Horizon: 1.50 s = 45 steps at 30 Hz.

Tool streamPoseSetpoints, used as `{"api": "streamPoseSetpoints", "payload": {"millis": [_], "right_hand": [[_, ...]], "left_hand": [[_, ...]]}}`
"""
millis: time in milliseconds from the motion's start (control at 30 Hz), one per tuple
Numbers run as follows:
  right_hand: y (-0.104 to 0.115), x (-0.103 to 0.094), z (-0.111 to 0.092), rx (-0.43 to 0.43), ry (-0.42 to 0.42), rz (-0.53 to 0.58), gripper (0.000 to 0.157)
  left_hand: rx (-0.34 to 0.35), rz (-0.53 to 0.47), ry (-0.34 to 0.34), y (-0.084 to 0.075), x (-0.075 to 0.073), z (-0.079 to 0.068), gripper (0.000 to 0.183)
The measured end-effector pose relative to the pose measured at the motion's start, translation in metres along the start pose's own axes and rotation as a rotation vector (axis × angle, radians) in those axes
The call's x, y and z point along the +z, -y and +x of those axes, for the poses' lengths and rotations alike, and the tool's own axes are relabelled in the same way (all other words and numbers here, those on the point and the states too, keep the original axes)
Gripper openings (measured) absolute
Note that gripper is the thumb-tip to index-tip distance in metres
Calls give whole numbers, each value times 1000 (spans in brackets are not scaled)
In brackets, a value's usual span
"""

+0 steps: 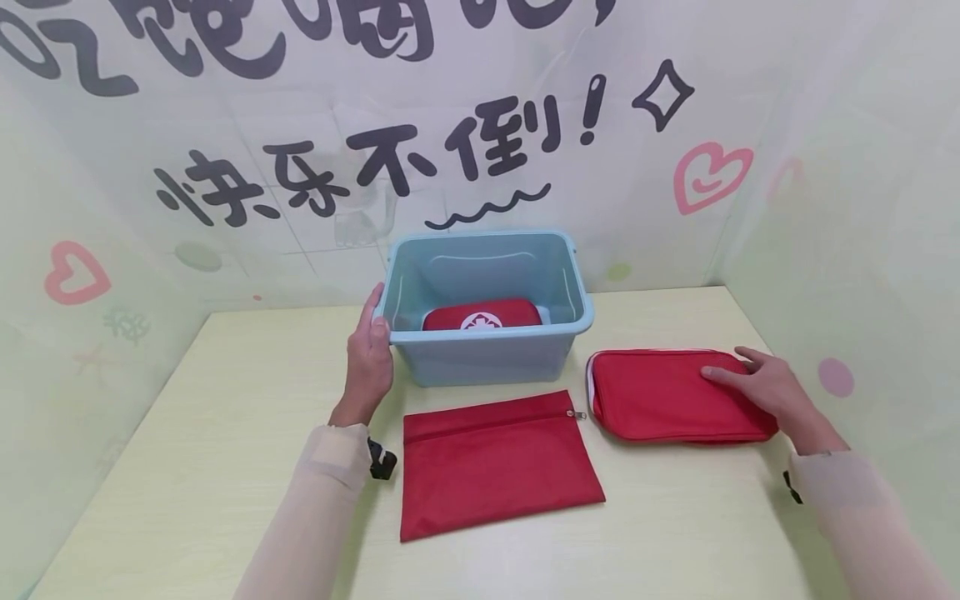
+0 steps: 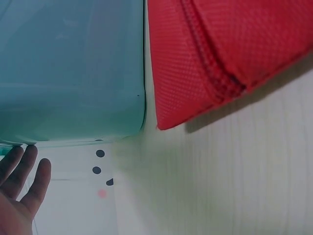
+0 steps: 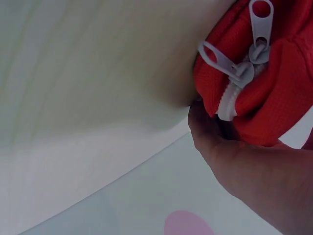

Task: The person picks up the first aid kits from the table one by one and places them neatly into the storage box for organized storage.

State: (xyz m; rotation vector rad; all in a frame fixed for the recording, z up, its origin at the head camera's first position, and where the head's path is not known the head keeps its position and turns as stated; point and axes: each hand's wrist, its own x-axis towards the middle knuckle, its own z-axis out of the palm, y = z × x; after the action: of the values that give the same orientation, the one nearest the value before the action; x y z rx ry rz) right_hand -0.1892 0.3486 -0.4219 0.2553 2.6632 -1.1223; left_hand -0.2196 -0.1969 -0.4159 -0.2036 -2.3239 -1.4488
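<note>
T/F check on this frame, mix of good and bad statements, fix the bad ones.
1. The left hand touches the blue bin. True.
2. The flat red pouch lies on the table, in front of the blue bin. True.
3. The blue bin is tipped on its side. False: it stands upright.
4. Two zipper pulls show on the thick red pouch in the right wrist view. True.
5. A hand is holding the flat red pouch. False: neither is on it; the right hand holds the thick red pouch.
6. Nothing red is inside the blue bin. False: a red white-emblem case is in there.
</note>
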Motion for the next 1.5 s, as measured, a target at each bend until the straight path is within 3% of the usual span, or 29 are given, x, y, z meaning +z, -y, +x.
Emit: {"api": "streamPoseSetpoints", "payload": {"millis": [400,667,833,967,1333,1500], "right_hand": [[-2,9,1,-26,-31,-51,96],[-1,9,2,7,-40,-155,101],[0,10,1,-33,-60,-189,94],[0,12,0,-41,-82,-161,90],[1,12,2,45,-55,-52,98],[-1,12,1,16,-77,-24,96]], "left_hand": [[21,3,-15,0,0,0,56],[11,6,-16,-1,1,-1,56],[-5,23,-22,-1,2,-1,58],[-1,23,-24,0,2,0,59],[31,6,-37,1,1,1,57],[19,4,-36,1,1,0,57]]}}
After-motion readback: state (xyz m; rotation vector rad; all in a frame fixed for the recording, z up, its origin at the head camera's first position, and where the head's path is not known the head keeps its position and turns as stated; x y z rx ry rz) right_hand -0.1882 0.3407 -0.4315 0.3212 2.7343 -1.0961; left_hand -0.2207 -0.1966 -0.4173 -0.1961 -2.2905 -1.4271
